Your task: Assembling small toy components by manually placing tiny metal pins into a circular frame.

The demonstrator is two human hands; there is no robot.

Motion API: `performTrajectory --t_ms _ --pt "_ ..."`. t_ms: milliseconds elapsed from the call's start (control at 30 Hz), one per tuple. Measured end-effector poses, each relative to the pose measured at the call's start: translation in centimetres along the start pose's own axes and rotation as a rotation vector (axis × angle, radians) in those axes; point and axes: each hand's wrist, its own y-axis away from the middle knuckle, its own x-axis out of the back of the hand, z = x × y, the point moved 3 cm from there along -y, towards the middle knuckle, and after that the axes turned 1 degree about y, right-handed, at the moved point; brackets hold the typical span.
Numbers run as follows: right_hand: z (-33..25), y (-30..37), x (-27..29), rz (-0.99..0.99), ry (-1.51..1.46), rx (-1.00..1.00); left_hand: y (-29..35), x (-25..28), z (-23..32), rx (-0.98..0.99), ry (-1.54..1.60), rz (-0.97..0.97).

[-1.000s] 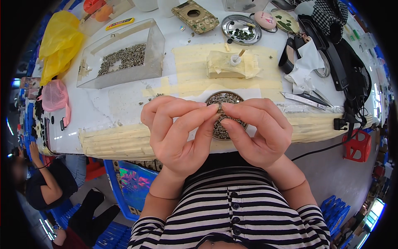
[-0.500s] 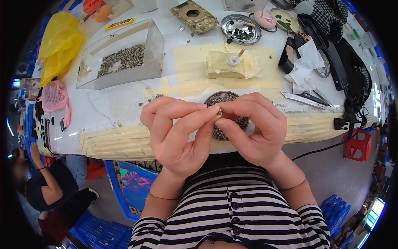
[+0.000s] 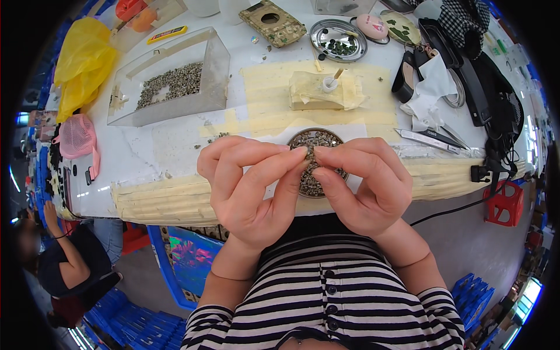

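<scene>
Over the table's front edge, my left hand [image 3: 248, 189] pinches a small metal piece [image 3: 306, 155] between thumb and forefinger; the fingertips hide most of it. Close beside it, my right hand [image 3: 370, 189] has its fingers bent, with thumb and forefinger tips a little apart and nothing visible between them. Right under both hands' fingertips stands a round dish [image 3: 291, 140] full of small metal pieces, its lower left side covered by my left fingers. Behind the dish sits a taped block [image 3: 303, 100] bearing a small white cup [image 3: 330, 85] with a stick in it.
A clear box [image 3: 216, 87] of small metal parts stands back left, near a yellow bag [image 3: 87, 64]. Tweezers [image 3: 429, 140] and a black strap [image 3: 403, 84] lie to the right. Farther back are a round metal tray [image 3: 339, 56] and a camouflage case [image 3: 273, 24]. Another person [image 3: 73, 256] sits at left.
My right hand has drawn slightly right, leaving a narrow gap between its fingertips and the left's. My left hand stays in place. The person at left has shifted a little.
</scene>
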Motion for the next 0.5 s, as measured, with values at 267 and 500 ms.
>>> performTrajectory --t_ms 267,500 --pt "0.02 -0.10 -0.11 -0.021 0.053 0.024 -0.06 -0.03 0.07 0.003 -0.002 0.003" --pt "0.00 -0.19 -0.17 -0.059 0.044 -0.028 -0.06 0.08 0.11 -0.001 0.007 0.006"
